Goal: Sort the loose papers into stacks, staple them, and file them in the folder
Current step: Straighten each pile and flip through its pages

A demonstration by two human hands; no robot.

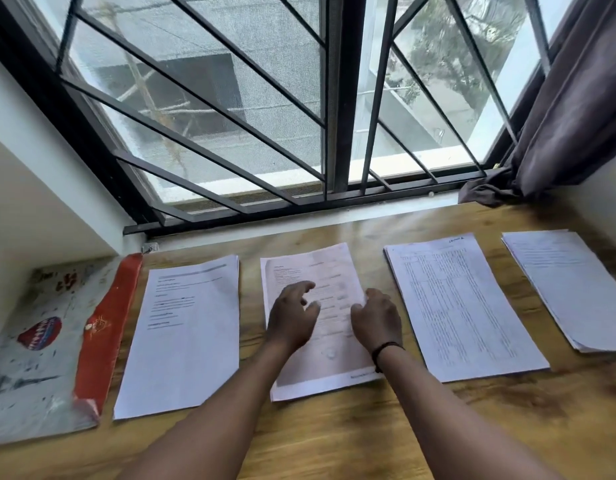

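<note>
I see a wooden table (334,441) set against a barred window (265,116), with a dark curtain (559,116) bunched at the far right corner. At the far left lies a transparent folder (36,348) with a red edge strip (105,330) and printed decoration. To its right lie four paper stacks in a row, apart from one another: a left stack (182,341), a middle stack (320,296), a stack with a printed table (462,306), and a far-right stack (569,289). Nothing stands between my hands and the middle stack. My left hand (292,317) is over the left half of that stack, fingers loosely spread and gripping nothing; I cannot tell whether it touches the paper. My right hand (377,318), a black band (386,351) at its wrist, meets the stack's right edge with bent fingers; whether they pinch the sheets is not clear. The hands blur and cover the middle stack's centre. The far-right stack and the folder are cut off by the frame edges. No text is legible.
</note>
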